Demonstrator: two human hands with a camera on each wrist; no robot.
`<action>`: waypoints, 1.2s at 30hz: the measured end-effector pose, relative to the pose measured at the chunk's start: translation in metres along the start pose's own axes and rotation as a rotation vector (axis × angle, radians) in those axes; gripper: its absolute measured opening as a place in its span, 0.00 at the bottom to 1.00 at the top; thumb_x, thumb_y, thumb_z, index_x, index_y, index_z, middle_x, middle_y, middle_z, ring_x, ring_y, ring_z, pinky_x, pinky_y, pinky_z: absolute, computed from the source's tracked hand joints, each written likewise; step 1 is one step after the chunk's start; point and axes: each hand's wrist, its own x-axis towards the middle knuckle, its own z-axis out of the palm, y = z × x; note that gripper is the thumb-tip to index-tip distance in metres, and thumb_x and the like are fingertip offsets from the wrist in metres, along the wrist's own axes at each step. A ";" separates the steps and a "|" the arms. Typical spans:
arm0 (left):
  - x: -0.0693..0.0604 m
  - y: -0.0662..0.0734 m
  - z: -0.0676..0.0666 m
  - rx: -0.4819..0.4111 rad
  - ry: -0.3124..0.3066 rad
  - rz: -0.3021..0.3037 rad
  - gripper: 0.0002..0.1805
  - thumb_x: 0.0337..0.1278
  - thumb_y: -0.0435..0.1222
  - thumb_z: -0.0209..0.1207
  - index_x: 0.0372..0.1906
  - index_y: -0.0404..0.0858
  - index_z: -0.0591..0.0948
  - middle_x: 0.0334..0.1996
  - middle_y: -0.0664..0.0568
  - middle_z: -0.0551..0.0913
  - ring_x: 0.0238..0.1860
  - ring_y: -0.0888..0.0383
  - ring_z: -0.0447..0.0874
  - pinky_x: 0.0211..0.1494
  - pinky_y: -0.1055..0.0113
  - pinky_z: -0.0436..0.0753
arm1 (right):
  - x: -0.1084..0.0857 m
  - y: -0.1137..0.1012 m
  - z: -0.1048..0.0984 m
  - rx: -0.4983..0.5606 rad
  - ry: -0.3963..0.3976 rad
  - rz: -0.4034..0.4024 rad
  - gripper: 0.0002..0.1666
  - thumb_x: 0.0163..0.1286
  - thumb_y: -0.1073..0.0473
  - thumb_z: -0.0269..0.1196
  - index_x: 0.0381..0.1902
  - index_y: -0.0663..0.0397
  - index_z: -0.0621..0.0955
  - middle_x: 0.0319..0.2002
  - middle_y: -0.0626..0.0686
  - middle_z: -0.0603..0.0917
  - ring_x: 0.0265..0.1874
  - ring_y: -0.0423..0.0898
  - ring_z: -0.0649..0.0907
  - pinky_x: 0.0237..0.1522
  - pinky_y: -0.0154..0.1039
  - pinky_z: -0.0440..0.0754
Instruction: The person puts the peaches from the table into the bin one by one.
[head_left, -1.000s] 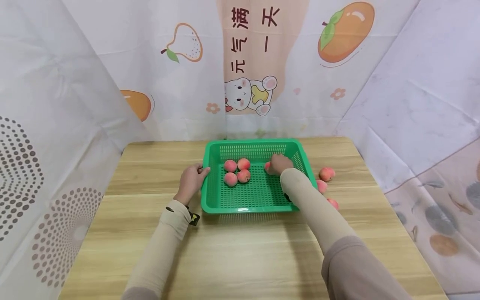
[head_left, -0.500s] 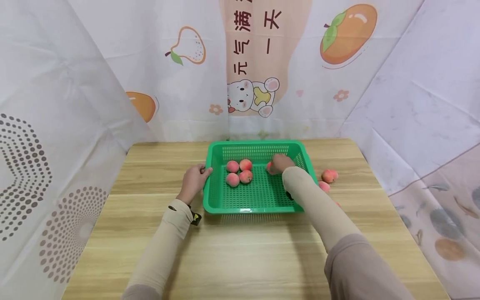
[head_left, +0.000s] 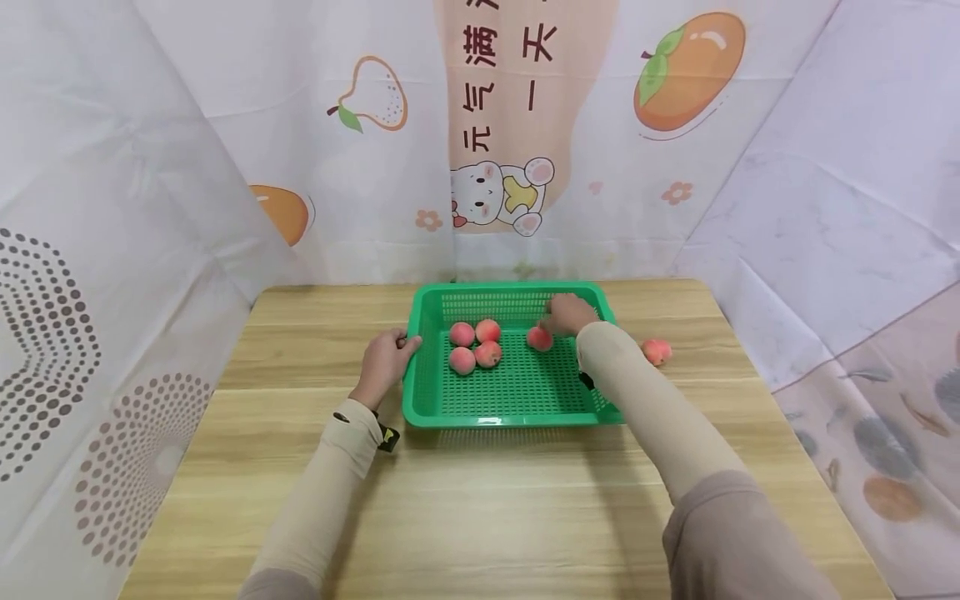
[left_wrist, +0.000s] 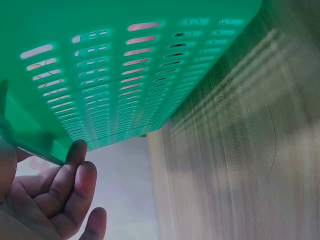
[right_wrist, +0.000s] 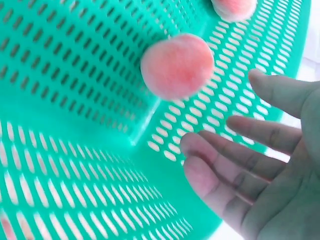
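Observation:
A green plastic basket (head_left: 495, 419) with slotted walls stands on the table. My left hand (head_left: 384, 360) grips its left rim, thumb on top; the left wrist view shows the curled fingers (left_wrist: 75, 175) against the outer wall. Inside the basket, several peaches (head_left: 476, 347) sit clustered toward the left. A single peach (head_left: 539, 338) rests on the basket floor right of them. Just above and right of this peach is my right hand (head_left: 570, 315). In the right wrist view its fingers (right_wrist: 245, 155) are spread apart from the peach (right_wrist: 177, 67), holding nothing.
One more peach (head_left: 656, 352) lies on the wooden table (head_left: 487, 517) right of the basket, beside my right forearm. A printed curtain (head_left: 337, 208) hangs behind the table, close to the basket's far side.
My right hand has let go of the peach in the basket and drawn slightly up and right. My forearm now covers peaches that showed beside the basket. The left hand keeps its grip.

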 end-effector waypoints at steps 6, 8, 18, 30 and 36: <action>0.000 -0.002 -0.001 0.013 -0.006 0.010 0.23 0.69 0.47 0.54 0.57 0.33 0.79 0.45 0.41 0.86 0.43 0.49 0.83 0.49 0.55 0.80 | -0.007 0.002 -0.019 -0.009 0.040 -0.083 0.26 0.72 0.50 0.57 0.59 0.64 0.78 0.61 0.64 0.78 0.60 0.62 0.77 0.59 0.56 0.76; 0.000 -0.002 -0.001 0.011 -0.004 0.012 0.23 0.69 0.47 0.54 0.57 0.33 0.79 0.45 0.41 0.86 0.43 0.49 0.83 0.49 0.55 0.80 | -0.007 0.004 -0.025 -0.010 0.055 -0.098 0.24 0.73 0.52 0.56 0.57 0.65 0.79 0.60 0.65 0.79 0.59 0.63 0.77 0.59 0.57 0.76; -0.001 -0.004 0.001 0.025 -0.002 0.018 0.23 0.69 0.46 0.54 0.56 0.33 0.80 0.44 0.42 0.86 0.43 0.49 0.84 0.49 0.54 0.80 | -0.016 0.021 -0.049 -0.018 0.175 -0.123 0.22 0.73 0.54 0.56 0.53 0.67 0.81 0.53 0.68 0.82 0.52 0.63 0.81 0.54 0.57 0.77; -0.002 -0.005 0.002 0.030 0.012 0.020 0.23 0.69 0.47 0.54 0.55 0.33 0.80 0.43 0.42 0.86 0.41 0.50 0.83 0.48 0.55 0.80 | -0.030 0.051 -0.074 -0.055 0.254 -0.050 0.22 0.73 0.54 0.55 0.50 0.68 0.82 0.51 0.68 0.83 0.49 0.65 0.82 0.50 0.59 0.78; -0.001 -0.003 0.000 0.032 0.019 0.036 0.23 0.69 0.47 0.54 0.55 0.33 0.80 0.43 0.42 0.86 0.41 0.49 0.83 0.48 0.55 0.80 | -0.035 0.073 -0.079 -0.066 0.250 -0.014 0.21 0.72 0.55 0.55 0.46 0.69 0.83 0.46 0.68 0.84 0.44 0.64 0.83 0.47 0.58 0.79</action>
